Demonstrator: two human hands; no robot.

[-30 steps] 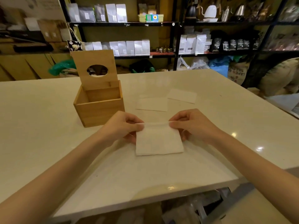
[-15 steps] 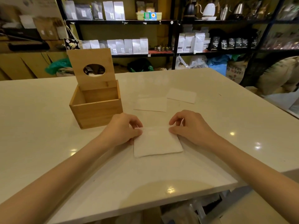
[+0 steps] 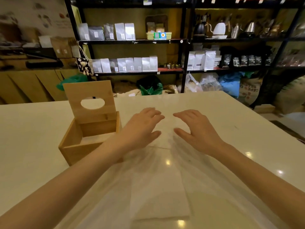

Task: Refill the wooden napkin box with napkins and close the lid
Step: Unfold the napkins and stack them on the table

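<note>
The wooden napkin box (image 3: pixel 79 151) stands on the table to the left, its lid (image 3: pixel 73 93) tilted up at the back with an oval hole in it. Something pale shows inside the box; I cannot tell what. A folded white napkin (image 3: pixel 160 199) lies flat close to me. Farther out, a second white napkin (image 3: pixel 165 138) lies between my hands. My left hand (image 3: pixel 142 128) and my right hand (image 3: pixel 196 129) are over it, fingers spread, holding nothing. The left forearm passes just beside the box's right wall.
The white table (image 3: pixel 33 129) runs wide to the left and ends in an edge at the right (image 3: pixel 280 128). Behind it stand black shelves (image 3: pixel 132 41) with bags, kettles and jars, and sacks sit on the floor.
Both hands let go of the folded napkin and moved forward to the napkin farther out. The view shifted forward, so the folded napkin now lies nearer to me.
</note>
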